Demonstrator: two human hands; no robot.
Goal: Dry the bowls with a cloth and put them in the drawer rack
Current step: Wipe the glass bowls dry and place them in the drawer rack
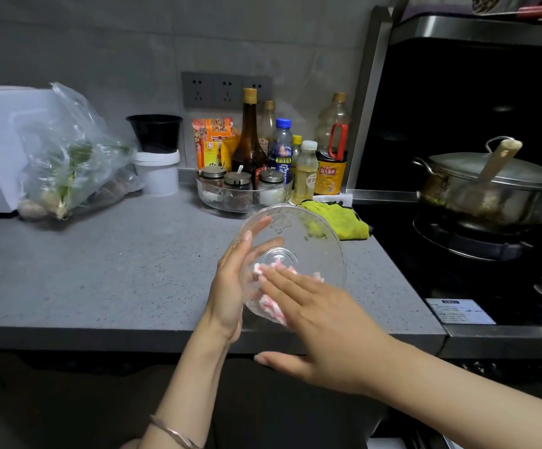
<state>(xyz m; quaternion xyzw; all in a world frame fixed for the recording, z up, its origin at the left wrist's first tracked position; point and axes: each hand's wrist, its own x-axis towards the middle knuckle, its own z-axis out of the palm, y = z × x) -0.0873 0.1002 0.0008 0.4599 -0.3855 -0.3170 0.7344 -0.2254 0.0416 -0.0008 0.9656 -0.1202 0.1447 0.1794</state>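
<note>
Drying step: wiping the outside of the glass bowl (pixel 298 241) near its foot; judging by the task, racking not yet begun.
Bowl position: being held tipped on its side, foot toward the camera, hovering over the front part of the counter (pixel 117 270) and touching no surface.
Left hand (pixel 230 286): propping the bowl from the left, fingers nearly straight and spread, showing through the glass; probably bracing against the wiping push (thumb hidden).
Right hand (pixel 321 322): pressing the pink-and-white cloth (pixel 272 307) flat on the glass, fingers straight and together, thumb hanging free below, curling round nothing.
Cloth: lying bunched between palm and bowl wall.
Edges: working right above the counter's front lip; stove (pixel 457 270) rim running close on the right.
Open room: bare counter stretching to the left; yellow rag (pixel 344 218) and condiment tray (pixel 243 196) crowding just behind the bowl.
Drawer rack: not showing in view.
</note>
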